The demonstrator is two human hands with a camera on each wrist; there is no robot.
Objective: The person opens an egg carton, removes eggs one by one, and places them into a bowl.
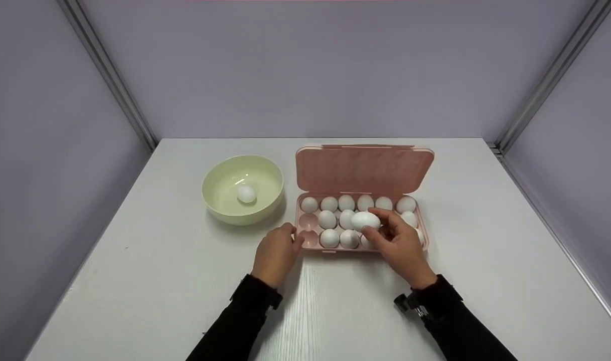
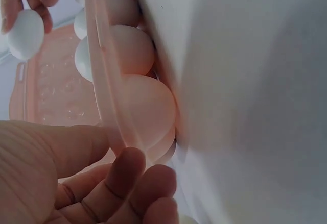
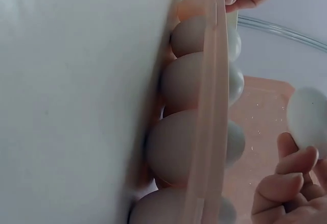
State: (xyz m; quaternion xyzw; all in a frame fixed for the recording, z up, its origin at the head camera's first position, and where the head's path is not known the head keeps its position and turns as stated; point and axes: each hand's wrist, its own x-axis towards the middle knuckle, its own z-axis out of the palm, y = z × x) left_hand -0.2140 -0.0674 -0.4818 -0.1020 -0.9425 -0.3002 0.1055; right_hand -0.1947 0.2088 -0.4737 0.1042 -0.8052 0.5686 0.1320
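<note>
Pale purplish walls (image 1: pixel 305 70) close in our view on three sides, with metal strips (image 1: pixel 110 72) running down the corners to a white table (image 1: pixel 135 281). On the left of the table we see a green bowl (image 1: pixel 243 219) with a single egg lying inside it. Just to the right of the bowl stands the pink carton (image 1: pixel 315 248), its lid (image 1: pixel 360 169) raised at the back and leaning away from us.

Rows of white eggs fill most of the carton, while two cups (image 1: pixel 308 221) at its left end, in the middle and front rows, show their pink bottoms. Our left hand (image 1: pixel 277 250) pinches the carton at its near left corner; the left wrist view shows the thumb over the rim and the fingertips against the outside.

Our right hand (image 1: pixel 400 245) holds the lifted egg (image 1: pixel 364 221) between thumb and fingers, above the carton and apart from the lid. The hand and its egg stand in the way of the middle and front rows towards the right, so we cannot tell how every cup there is filled. Black sleeves (image 1: pixel 225 331) cover both forearms, and a small dark device (image 1: pixel 402 303) juts from the right wrist over the table. From both wrist views, the carton's side shows the rounded cups hanging below the rim.
</note>
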